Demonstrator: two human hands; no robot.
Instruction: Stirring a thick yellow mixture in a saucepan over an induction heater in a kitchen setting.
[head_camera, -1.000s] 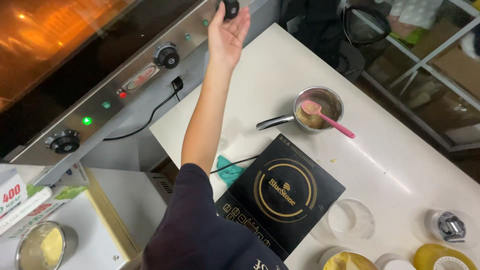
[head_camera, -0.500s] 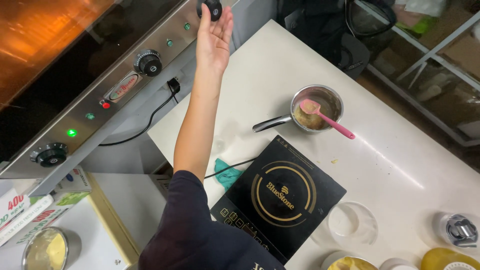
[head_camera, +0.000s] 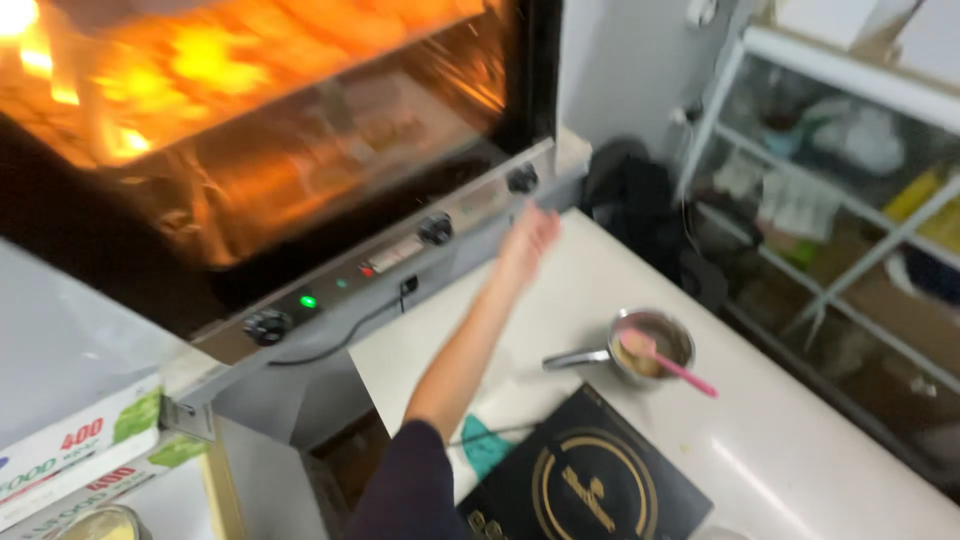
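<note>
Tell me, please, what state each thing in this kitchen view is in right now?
Oven: lit inside, glowing orange, door shut.
Green lamp on the oven panel: on.
Left hand: raised just below the right-most knob, blurred, fingers not on it.
Saucepan: on the white counter, holding a tan mixture with a pink spatula resting in it.
Induction hob: bare.

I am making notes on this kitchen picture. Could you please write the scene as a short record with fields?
Left hand: raised, open, blurred, just below the rightmost oven knob, touching nothing.
Right hand: not in view.
Oven: glowing orange inside, green lamp lit.
Saucepan: on white counter, pink spatula inside.
Induction hob: black, nothing on it.
</note>
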